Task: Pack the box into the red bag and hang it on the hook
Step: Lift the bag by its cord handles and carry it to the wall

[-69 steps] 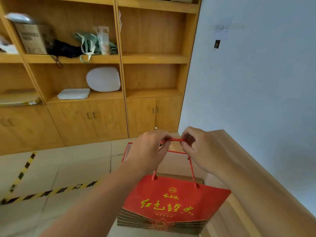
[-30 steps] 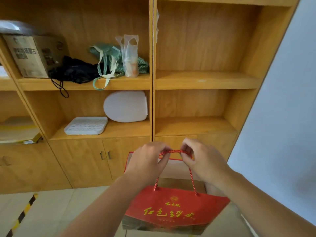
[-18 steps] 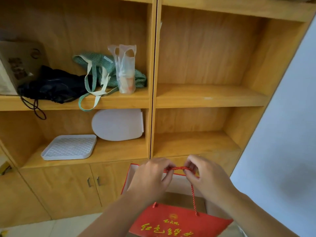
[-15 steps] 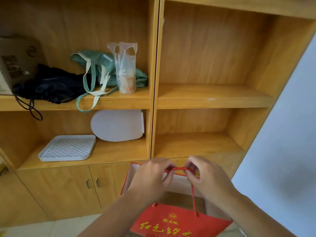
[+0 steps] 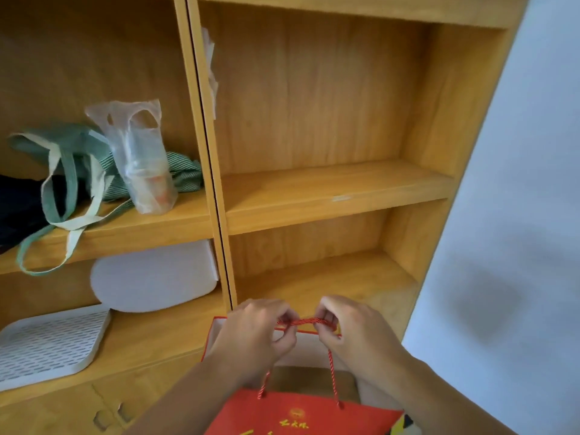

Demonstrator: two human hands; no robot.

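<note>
Hanging is the step in hand — the glossy red paper bag [image 5: 301, 412] is carried by its twisted red cord handles [image 5: 306, 322], pinched by both hands, left hand [image 5: 254, 337] and right hand [image 5: 354, 334]; a hook — none is seen, perhaps at 12 o'clock — must be found next.

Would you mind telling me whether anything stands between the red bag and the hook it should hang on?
I cannot tell: no hook is in view. Both hands, left and right, pinch the rope handle of the red bag before the open shelves.

Soft even light, faint grey shadow on wall [image 5: 489, 302], slight motion blur, wide-angle bending at edges
</note>
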